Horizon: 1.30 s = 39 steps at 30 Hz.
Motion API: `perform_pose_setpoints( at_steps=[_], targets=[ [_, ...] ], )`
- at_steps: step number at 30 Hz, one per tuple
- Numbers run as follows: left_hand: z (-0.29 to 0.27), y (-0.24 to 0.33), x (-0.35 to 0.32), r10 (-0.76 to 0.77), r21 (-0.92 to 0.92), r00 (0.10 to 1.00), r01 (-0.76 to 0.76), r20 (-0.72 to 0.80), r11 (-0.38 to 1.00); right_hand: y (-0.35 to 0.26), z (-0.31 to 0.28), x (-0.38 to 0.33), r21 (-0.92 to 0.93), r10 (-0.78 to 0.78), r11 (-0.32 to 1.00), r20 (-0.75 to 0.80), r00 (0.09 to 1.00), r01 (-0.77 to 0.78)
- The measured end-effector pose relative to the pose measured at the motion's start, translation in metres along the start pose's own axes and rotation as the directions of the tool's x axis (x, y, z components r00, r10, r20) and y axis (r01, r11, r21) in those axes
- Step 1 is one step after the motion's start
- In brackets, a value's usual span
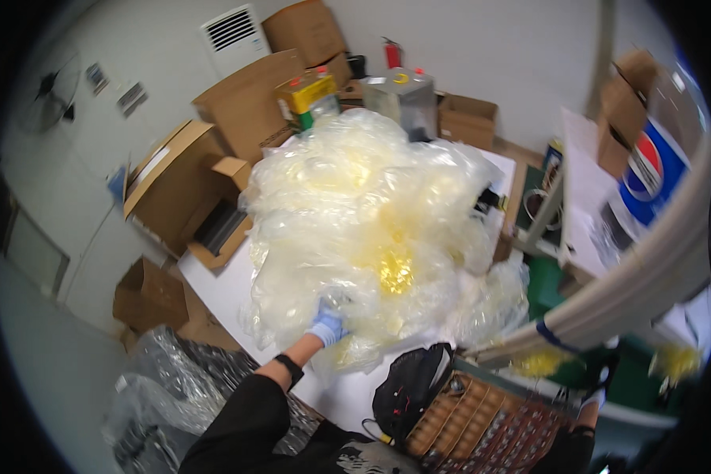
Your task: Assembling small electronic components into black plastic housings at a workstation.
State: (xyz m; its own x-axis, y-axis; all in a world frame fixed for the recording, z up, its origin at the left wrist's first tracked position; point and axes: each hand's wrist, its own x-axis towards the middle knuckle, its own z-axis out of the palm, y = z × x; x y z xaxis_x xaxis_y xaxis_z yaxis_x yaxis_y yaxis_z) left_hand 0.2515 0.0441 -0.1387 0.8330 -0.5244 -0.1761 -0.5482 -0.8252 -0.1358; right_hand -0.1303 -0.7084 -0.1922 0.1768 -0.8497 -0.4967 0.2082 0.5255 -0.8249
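The left hand (328, 325), in a pale blue glove, presses against the near side of a heap of translucent plastic (308, 257); its fingertips are lost among the folds, and I cannot tell whether the fingers are closed on the film or spread. The heap lies across the middle of a white table (217, 291), its layers crumpled together, with a brighter yellow patch (395, 270) toward its near right part; what lies inside is obscured. The right hand (595, 397) is small and partly hidden at lower right, beside a dark object (606, 370) I cannot identify; whether its fingers grip that object cannot be told. A pale curved band (608, 308) crosses that side and covers part of what lies behind. At the near edge of the table sits a black bag (407, 387), just beside a brown tray (454, 403) marked with rows of rounded hollows. Dark plastic sheeting (178, 387) is bunched at left, cut off below. An open cardboard box (182, 186) stands on the left. Beyond the heap are a yellow-and-green tin (302, 103), a square metal can (403, 103) and, by the pale wall, a red extinguisher (393, 54).
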Motion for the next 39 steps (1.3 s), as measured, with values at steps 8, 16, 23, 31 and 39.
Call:
perform_pose_setpoints(
  at_steps=[8, 16, 23, 31, 39],
  targets=[
    [0.032, -0.081, 0.125, -0.339, -0.158, 0.86, 0.422, 0.38, 0.893, 0.03, 0.207, -0.032, -0.292, -0.271, 0.889, 0.285, 0.919, 0.352],
    [0.133, -0.107, 0.177, -0.389, -0.178, 0.92, 0.373, -0.059, 0.91, 0.066, 0.208, -0.066, -0.463, -0.473, 0.62, 0.424, 0.772, 0.634],
    [-0.084, -0.056, 0.093, -0.209, -0.086, 0.845, 0.286, 0.492, 0.954, 0.074, 0.123, -0.138, -0.539, -0.613, 0.323, 0.507, 0.606, 0.778],
    [-0.138, -0.006, -0.082, -0.084, -0.151, 0.99, 0.101, 0.115, 0.983, 0.13, 0.091, -0.312, -0.41, -0.193, 0.325, 0.853, 0.484, 0.852],
    [-0.174, 0.083, -0.29, -0.104, -0.64, 0.971, -0.059, -0.215, 0.766, 0.159, 0.122, -0.504, 0.46, 0.104, 0.518, 0.803, -0.587, 0.721]
  ],
)
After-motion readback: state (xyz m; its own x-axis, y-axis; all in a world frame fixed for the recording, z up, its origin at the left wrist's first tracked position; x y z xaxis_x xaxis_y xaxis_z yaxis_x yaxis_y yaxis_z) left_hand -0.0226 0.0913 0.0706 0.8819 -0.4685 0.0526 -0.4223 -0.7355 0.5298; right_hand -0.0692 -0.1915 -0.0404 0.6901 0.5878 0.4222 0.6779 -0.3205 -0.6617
